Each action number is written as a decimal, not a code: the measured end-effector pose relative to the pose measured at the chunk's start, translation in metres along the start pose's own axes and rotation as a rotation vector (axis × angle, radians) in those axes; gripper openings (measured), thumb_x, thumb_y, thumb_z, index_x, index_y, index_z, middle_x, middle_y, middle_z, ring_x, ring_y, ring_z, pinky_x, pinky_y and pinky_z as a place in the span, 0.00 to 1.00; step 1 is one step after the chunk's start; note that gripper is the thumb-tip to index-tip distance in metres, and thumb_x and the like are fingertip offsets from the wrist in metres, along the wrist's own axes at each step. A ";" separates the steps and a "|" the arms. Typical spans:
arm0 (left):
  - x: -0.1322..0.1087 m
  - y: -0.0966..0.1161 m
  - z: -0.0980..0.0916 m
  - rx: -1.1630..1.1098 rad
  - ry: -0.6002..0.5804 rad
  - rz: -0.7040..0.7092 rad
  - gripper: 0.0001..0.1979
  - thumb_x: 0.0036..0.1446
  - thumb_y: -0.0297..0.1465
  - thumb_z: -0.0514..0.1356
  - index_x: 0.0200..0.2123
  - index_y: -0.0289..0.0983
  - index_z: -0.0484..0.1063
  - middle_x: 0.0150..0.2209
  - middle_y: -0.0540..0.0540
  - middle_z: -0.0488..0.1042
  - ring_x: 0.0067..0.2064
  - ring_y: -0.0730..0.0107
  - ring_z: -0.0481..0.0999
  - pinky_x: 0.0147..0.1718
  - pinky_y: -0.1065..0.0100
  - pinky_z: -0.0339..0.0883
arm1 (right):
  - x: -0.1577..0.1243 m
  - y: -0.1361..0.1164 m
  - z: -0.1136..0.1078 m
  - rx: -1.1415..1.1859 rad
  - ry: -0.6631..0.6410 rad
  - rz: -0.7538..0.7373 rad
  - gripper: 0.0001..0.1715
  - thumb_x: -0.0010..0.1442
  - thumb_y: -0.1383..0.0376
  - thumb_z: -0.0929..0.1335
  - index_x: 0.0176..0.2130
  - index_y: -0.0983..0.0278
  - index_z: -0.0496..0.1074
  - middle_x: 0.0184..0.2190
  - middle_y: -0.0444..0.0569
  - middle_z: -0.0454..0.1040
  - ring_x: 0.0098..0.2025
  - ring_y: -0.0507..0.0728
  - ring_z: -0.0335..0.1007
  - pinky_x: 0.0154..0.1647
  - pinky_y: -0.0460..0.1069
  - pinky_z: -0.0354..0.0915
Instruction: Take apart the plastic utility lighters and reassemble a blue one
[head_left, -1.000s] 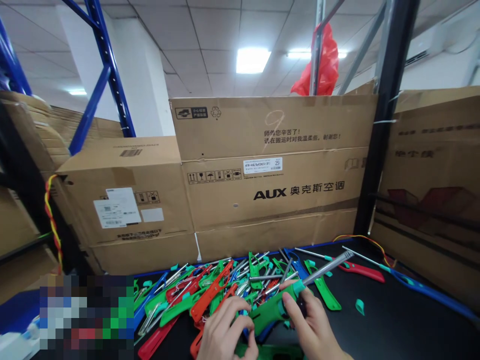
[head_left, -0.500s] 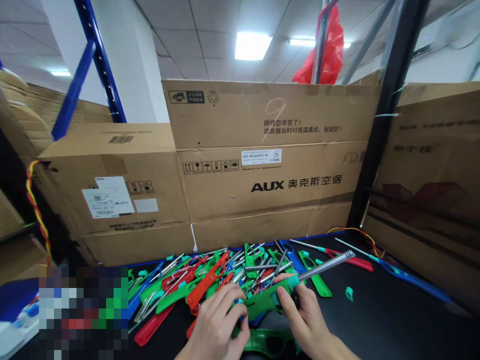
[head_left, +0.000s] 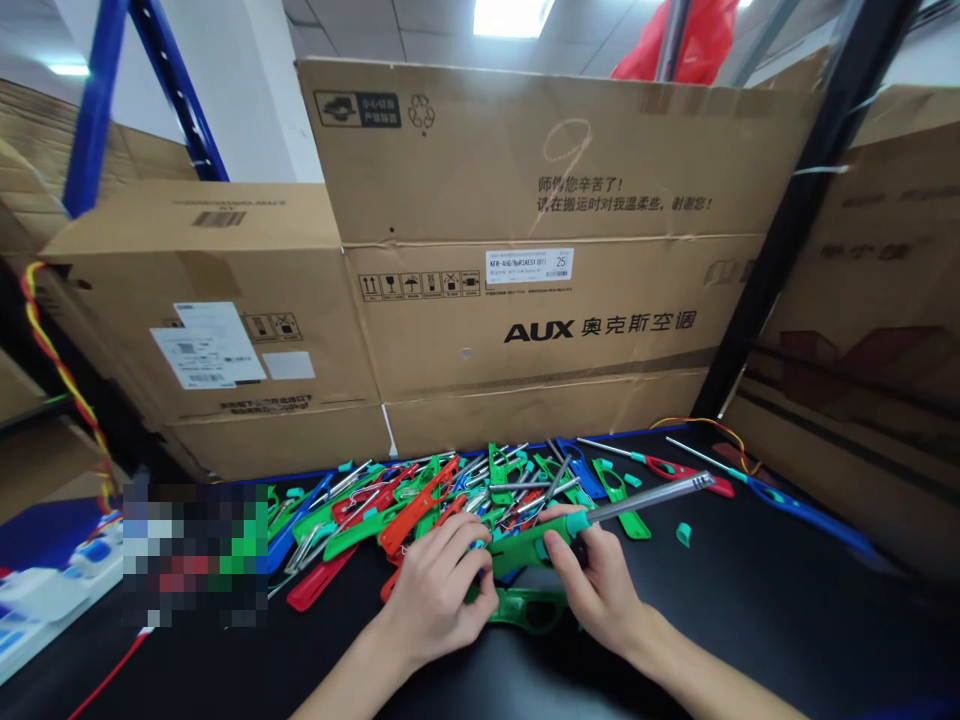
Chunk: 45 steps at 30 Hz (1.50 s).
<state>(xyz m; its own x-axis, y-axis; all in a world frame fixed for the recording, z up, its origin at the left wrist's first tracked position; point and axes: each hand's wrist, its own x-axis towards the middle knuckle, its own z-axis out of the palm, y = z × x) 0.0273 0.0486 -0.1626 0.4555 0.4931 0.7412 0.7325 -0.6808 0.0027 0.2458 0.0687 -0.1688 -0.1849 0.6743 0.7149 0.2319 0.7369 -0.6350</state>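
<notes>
Both my hands grip a green long-necked lighter (head_left: 525, 548) whose metal tube (head_left: 652, 494) points right and slightly up over the black table (head_left: 750, 620). My left hand (head_left: 439, 590) is closed on the rear of its green body. My right hand (head_left: 592, 580) wraps its front, thumb near the teal collar. A loose green handle shell (head_left: 532, 608) lies on the table just under my hands.
A heap of green, red, blue and orange lighter parts (head_left: 420, 500) with metal tubes fills the table's middle left. A red lighter (head_left: 675, 468) and a blue one (head_left: 795, 505) lie at the right, beside a small teal cap (head_left: 683, 534). Cardboard boxes (head_left: 525, 260) wall the back and sides.
The view has tilted down, so more of the table and my forearms show. My hands keep the same grip on the green lighter, and the green shell below them has come into sight.
</notes>
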 end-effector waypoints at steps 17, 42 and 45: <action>0.001 -0.001 0.008 -0.076 0.171 -0.116 0.06 0.54 0.22 0.62 0.30 0.39 0.71 0.38 0.48 0.79 0.46 0.65 0.80 0.43 0.68 0.75 | -0.003 -0.001 0.003 -0.131 0.128 -0.194 0.08 0.70 0.67 0.65 0.49 0.63 0.71 0.39 0.49 0.78 0.38 0.52 0.78 0.41 0.45 0.74; 0.000 -0.011 0.005 0.001 0.255 -0.008 0.12 0.52 0.20 0.68 0.38 0.38 0.75 0.40 0.46 0.79 0.44 0.63 0.80 0.44 0.64 0.77 | -0.001 -0.002 0.002 -0.204 0.228 -0.270 0.07 0.70 0.67 0.66 0.49 0.63 0.70 0.39 0.49 0.77 0.38 0.53 0.78 0.39 0.46 0.75; 0.001 -0.009 0.005 0.021 0.230 -0.014 0.10 0.52 0.21 0.67 0.36 0.38 0.74 0.39 0.46 0.79 0.44 0.62 0.81 0.44 0.64 0.77 | -0.002 -0.002 0.002 -0.198 0.195 -0.283 0.09 0.70 0.68 0.66 0.50 0.63 0.69 0.40 0.49 0.77 0.38 0.52 0.78 0.38 0.45 0.75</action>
<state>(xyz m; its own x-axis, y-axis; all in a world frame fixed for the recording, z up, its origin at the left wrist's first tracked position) 0.0233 0.0579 -0.1655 0.3195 0.3646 0.8746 0.7498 -0.6616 0.0019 0.2434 0.0656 -0.1700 -0.0877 0.4102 0.9078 0.3807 0.8559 -0.3500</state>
